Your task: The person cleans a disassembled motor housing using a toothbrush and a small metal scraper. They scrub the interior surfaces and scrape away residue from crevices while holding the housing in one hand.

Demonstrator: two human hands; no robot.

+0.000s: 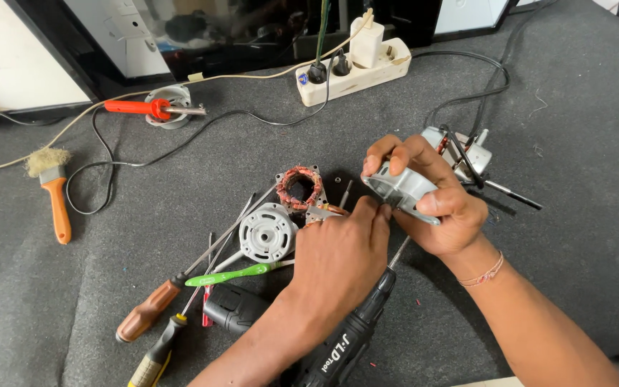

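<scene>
The right hand's fingers (406, 159) were wrapped around a grey metal motor housing (404, 192), held just above the tabletop (553, 236); the left hand's fingers (380, 212) pinched at its lower edge. It looked rigid, fairly heavy and smooth, best gripped across its rim. Around lay a copper-wound stator (299, 188), screwdrivers, a cordless drill (345, 344), on dark grey felt.

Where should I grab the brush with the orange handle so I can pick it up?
Grab the brush by its orange handle, coming from above. It lies flat with the bristles at the far end; the handle points toward you, with bare mat on both sides.
</scene>
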